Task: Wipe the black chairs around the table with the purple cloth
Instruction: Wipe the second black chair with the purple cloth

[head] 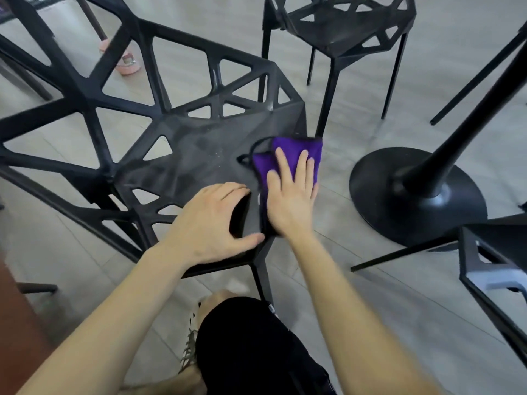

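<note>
**Two hands on one chair seat**

The right hand (291, 195) lies flat with its fingers straight, pressing the purple cloth (288, 155) onto the right edge of the nearest black chair (194, 149) seat. The left hand (211, 220), fingers loosely arched and holding nothing, rests on the seat's front.

Nearest: black moulded-plastic chair (199, 149) with an angular, faceted seat, its back and sides pierced by triangular cut-outs; upright on the floor, seat surface dull, with pale specks near the middle. At that seat's right-hand corner, a folded purple fabric cloth (291, 142) with dark edging, lying flat and reaching the seat's rim, pressed under the flat right hand (291, 195). Beyond, well apart, a second black chair (342, 27) of the same cut-out pattern, upright on thin straight legs. At the lower right edge, part of a third such chair (484, 269), mostly cropped.
</note>
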A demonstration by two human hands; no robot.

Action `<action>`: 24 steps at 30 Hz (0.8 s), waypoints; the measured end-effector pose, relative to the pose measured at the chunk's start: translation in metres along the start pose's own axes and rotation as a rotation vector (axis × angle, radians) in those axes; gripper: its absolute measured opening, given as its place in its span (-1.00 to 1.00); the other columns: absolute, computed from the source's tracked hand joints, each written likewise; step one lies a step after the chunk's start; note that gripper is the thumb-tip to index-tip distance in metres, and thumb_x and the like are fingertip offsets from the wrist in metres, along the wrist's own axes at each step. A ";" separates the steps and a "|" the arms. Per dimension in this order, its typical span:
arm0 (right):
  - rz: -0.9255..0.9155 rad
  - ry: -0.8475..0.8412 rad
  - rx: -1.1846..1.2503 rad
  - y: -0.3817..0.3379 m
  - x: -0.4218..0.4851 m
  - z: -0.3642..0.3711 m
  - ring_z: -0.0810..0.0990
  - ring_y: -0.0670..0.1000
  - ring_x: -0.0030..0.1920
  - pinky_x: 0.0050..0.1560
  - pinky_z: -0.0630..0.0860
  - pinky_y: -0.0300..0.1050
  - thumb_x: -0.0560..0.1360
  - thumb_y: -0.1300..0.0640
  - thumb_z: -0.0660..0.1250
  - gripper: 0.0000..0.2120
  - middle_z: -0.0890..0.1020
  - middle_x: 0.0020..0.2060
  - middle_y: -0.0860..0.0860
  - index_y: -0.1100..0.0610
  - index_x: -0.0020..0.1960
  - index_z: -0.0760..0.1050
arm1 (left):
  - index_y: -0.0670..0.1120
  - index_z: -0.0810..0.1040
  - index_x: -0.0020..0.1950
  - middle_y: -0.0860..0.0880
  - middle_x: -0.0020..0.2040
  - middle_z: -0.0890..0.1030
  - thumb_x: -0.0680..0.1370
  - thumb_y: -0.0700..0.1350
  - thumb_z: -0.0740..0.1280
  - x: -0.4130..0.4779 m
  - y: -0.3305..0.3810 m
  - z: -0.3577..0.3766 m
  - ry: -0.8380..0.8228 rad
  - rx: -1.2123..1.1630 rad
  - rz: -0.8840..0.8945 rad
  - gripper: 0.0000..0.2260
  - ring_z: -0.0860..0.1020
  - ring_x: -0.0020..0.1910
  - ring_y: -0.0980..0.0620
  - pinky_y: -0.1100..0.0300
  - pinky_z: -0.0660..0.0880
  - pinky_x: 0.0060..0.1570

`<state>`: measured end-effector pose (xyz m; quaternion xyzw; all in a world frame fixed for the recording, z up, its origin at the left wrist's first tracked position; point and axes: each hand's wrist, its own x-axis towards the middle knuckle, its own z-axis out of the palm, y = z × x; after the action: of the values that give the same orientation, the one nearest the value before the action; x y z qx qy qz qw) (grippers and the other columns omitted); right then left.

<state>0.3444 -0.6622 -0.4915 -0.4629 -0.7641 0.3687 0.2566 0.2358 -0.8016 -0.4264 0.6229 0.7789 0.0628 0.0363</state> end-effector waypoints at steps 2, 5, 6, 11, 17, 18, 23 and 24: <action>-0.057 -0.013 0.094 0.010 -0.034 0.003 -0.29 -0.05 0.71 0.70 -0.17 0.17 0.72 -0.18 0.06 -0.44 -0.15 0.74 -0.05 -0.32 0.70 0.05 | -0.10 0.48 0.58 0.02 0.54 0.50 0.35 0.54 0.42 -0.001 0.001 0.001 -0.008 -0.024 -0.004 -0.01 0.47 0.48 0.01 0.08 0.33 0.55; -0.043 -0.015 0.103 0.014 -0.009 -0.001 -0.28 -0.03 0.71 0.71 -0.14 0.11 0.72 -0.17 0.12 -0.43 -0.15 0.74 -0.06 -0.31 0.70 0.07 | -0.10 0.43 0.62 0.01 0.58 0.45 0.31 0.54 0.46 -0.002 0.002 0.005 -0.009 -0.021 0.004 0.06 0.41 0.53 0.01 0.11 0.26 0.58; -0.009 -0.005 0.047 0.011 0.018 -0.003 -0.24 0.00 0.72 0.71 -0.13 0.12 0.71 -0.18 0.12 -0.42 -0.12 0.75 -0.03 -0.30 0.70 0.08 | -0.11 0.43 0.62 0.01 0.59 0.44 0.32 0.55 0.46 -0.002 0.002 0.006 -0.008 -0.018 0.001 0.06 0.40 0.54 0.00 0.10 0.25 0.59; 0.164 -0.219 0.011 -0.004 0.175 -0.031 -0.01 0.22 0.72 0.67 0.01 0.12 0.69 -0.17 0.07 -0.35 -0.13 0.73 0.16 -0.23 0.73 -0.05 | -0.10 0.44 0.61 0.02 0.57 0.45 0.32 0.57 0.43 -0.003 0.002 0.004 -0.002 -0.021 0.006 0.06 0.41 0.54 -0.02 0.06 0.28 0.59; 0.113 -0.165 0.043 -0.004 0.120 -0.026 -0.07 0.18 0.73 0.67 -0.03 0.10 0.72 -0.13 0.08 -0.39 -0.11 0.74 0.13 -0.19 0.74 0.00 | -0.11 0.45 0.60 0.03 0.54 0.46 0.31 0.55 0.45 -0.005 0.001 0.005 0.021 -0.030 0.018 0.05 0.39 0.52 0.01 0.17 0.15 0.61; 0.075 -0.117 0.033 0.000 0.088 -0.021 -0.10 0.14 0.73 0.68 -0.06 0.09 0.73 -0.15 0.09 -0.40 -0.11 0.74 0.09 -0.21 0.73 0.02 | -0.12 0.46 0.59 0.03 0.54 0.47 0.31 0.53 0.47 -0.005 0.002 0.005 0.028 -0.031 0.023 0.04 0.40 0.51 0.01 0.18 0.14 0.61; -0.002 -0.001 -0.011 0.008 0.024 -0.005 -0.19 0.04 0.72 0.68 -0.18 0.07 0.72 -0.16 0.13 -0.40 -0.07 0.75 0.00 -0.21 0.72 0.06 | -0.14 0.42 0.61 0.00 0.54 0.45 0.32 0.48 0.49 -0.003 0.005 0.006 0.009 -0.013 0.021 0.04 0.39 0.53 -0.03 0.07 0.21 0.63; 0.022 -0.023 -0.056 0.004 0.051 -0.007 -0.17 0.06 0.73 0.68 -0.16 0.10 0.71 -0.18 0.11 -0.39 -0.08 0.75 0.00 -0.21 0.72 0.07 | -0.14 0.42 0.62 0.00 0.55 0.45 0.32 0.49 0.48 -0.002 0.005 0.006 0.002 -0.012 0.019 0.04 0.39 0.54 -0.04 0.06 0.21 0.64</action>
<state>0.3295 -0.6126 -0.4880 -0.4740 -0.7720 0.3552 0.2306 0.2421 -0.8024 -0.4320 0.6301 0.7726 0.0682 0.0385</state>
